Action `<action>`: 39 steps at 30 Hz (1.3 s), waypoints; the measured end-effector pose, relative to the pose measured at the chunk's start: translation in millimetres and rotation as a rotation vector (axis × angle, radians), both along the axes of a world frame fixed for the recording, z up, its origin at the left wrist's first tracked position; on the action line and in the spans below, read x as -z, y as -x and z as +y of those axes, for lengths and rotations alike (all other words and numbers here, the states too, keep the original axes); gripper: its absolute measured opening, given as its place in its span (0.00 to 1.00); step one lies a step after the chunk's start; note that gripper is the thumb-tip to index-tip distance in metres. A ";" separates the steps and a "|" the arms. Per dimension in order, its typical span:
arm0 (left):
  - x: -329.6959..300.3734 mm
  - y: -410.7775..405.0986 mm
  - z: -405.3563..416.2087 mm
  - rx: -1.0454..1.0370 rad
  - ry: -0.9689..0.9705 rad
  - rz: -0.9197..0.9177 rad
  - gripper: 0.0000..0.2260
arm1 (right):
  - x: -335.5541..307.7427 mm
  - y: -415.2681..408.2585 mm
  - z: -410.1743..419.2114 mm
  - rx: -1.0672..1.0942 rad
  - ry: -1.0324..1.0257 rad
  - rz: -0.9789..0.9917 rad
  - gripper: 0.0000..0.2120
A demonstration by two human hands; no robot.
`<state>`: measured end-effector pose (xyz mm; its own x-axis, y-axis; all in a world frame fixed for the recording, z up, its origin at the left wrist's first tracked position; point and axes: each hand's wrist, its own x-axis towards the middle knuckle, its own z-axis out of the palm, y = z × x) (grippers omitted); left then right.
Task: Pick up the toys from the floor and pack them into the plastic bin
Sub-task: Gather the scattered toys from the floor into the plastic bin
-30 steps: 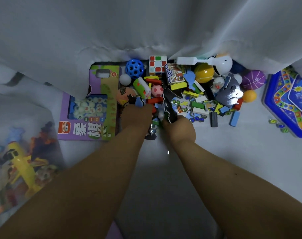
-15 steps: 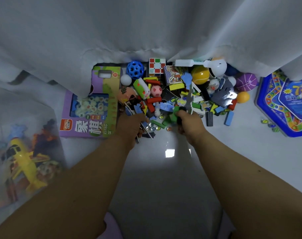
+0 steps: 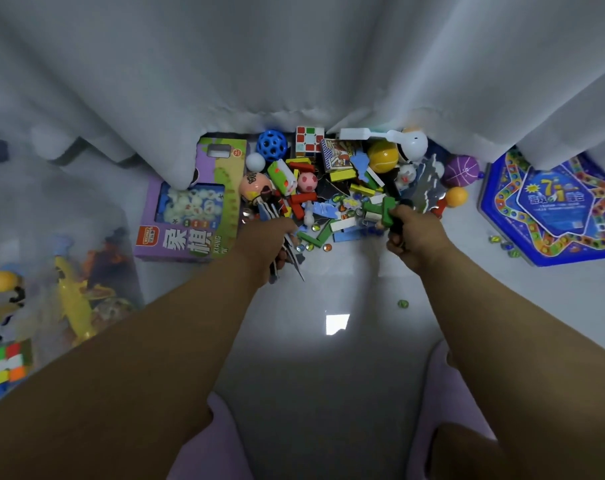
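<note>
Glossy grey floor (image 3: 328,368), toy pile (image 3: 332,188), purple game box (image 3: 190,216), blue hexagonal board (image 3: 553,209), stray marble (image 3: 402,303)

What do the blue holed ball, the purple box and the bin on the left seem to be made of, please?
Blue holed ball: likely soft rubber or plastic, matt, with a lattice of round holes.
Purple box: printed cardboard, with flat folded edges and a clear window, probably thin plastic film.
Bin: translucent plastic, slightly frosted; the toys inside show through blurred.
</note>
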<state>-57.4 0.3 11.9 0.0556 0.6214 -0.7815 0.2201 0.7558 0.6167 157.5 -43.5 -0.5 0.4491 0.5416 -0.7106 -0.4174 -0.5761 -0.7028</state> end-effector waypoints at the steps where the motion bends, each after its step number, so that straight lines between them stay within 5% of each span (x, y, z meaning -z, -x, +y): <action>1: -8.3 4.1 2.3 0.025 0.006 -0.011 0.08 | -6.5 9.5 1.5 -0.056 -0.010 0.007 0.10; 8: -121.5 68.9 35.3 0.232 -0.064 0.036 0.06 | -75.5 129.3 26.6 -0.440 -0.192 -0.029 0.07; 13: -198.0 169.8 28.4 0.138 -0.157 0.175 0.10 | -128.1 247.4 27.2 -0.686 -0.316 0.022 0.09; 18: -198.4 288.5 -7.1 -0.047 -0.041 0.453 0.12 | -150.6 342.6 5.9 -1.006 -0.264 0.061 0.11; 22: -182.9 334.4 -31.3 -0.185 0.127 0.389 0.10 | -146.5 386.7 -6.7 -1.236 -0.216 -0.064 0.08; 27: -181.4 341.4 -31.8 -0.349 0.211 0.274 0.29 | -144.1 385.9 -12.7 -1.361 -0.242 -0.170 0.18; 30: -181.1 330.9 -22.5 -0.367 0.175 0.239 0.29 | -142.4 371.4 -10.7 -1.304 -0.313 -0.267 0.19; 33: -179.5 305.1 -10.0 -0.295 0.063 0.260 0.25 | -136.0 350.0 -3.6 -1.017 -0.392 -0.242 0.11; 39: -173.0 206.3 24.3 -0.059 -0.233 0.290 0.09 | -114.2 263.8 11.2 -0.652 -0.324 -0.360 0.07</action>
